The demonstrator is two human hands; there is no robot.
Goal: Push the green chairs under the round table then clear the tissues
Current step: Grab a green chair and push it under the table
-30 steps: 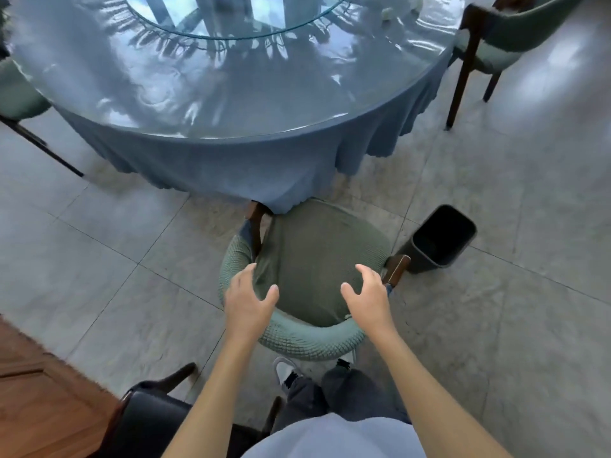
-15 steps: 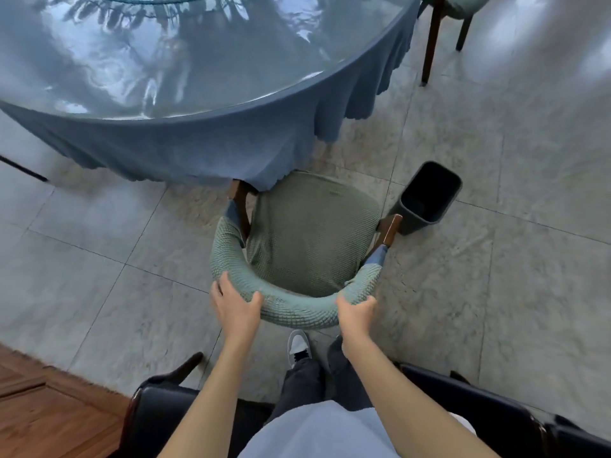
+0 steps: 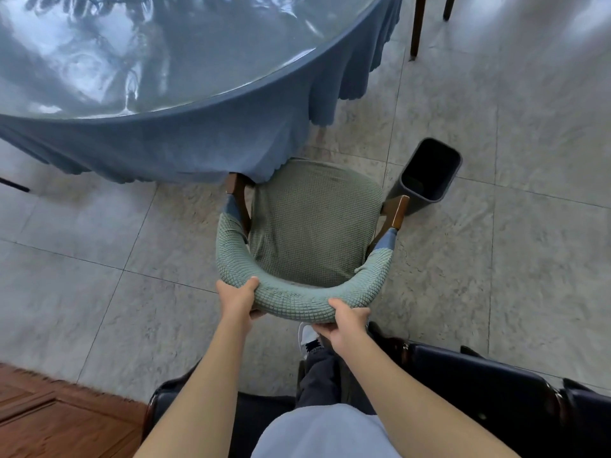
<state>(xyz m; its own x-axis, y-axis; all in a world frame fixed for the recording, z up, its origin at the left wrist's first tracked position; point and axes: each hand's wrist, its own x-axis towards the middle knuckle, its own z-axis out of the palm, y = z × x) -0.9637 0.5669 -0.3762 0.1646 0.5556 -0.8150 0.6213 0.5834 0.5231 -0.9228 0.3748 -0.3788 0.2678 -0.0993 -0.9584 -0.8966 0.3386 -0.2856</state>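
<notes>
- The round table [image 3: 158,61], draped in a blue tablecloth [image 3: 185,150], fills the view from 9 to 12 o'clock. Its near hem hangs over the front edge of the seat, so I judge that the chair needs a straight, level shove toward 11 o'clock to slide under without dragging the cloth.
- The green chair [image 3: 307,239] stands at the centre of the view, only its front tucked beneath the cloth; most of the seat and the whole curved backrest remain outside. The push looks barely begun.
- A dark waste bin [image 3: 426,173] stands at 2 o'clock, just beside the chair's right wooden arm tip [image 3: 398,211]. Any swing to the right would likely knock it, so even pressure from both sides matters.
- The left hand [image 3: 236,300] clasps the backrest at its left curve, thumb on top and fingers wrapped underneath.
- The right hand [image 3: 347,322] clasps the backrest to the right of its middle in the same way. Both grasps are firm, which should allow steering.
- A shoe [image 3: 309,338] is just behind the chair at 6 o'clock; a step forward probably goes with the push.
- No tissues are visible here.
</notes>
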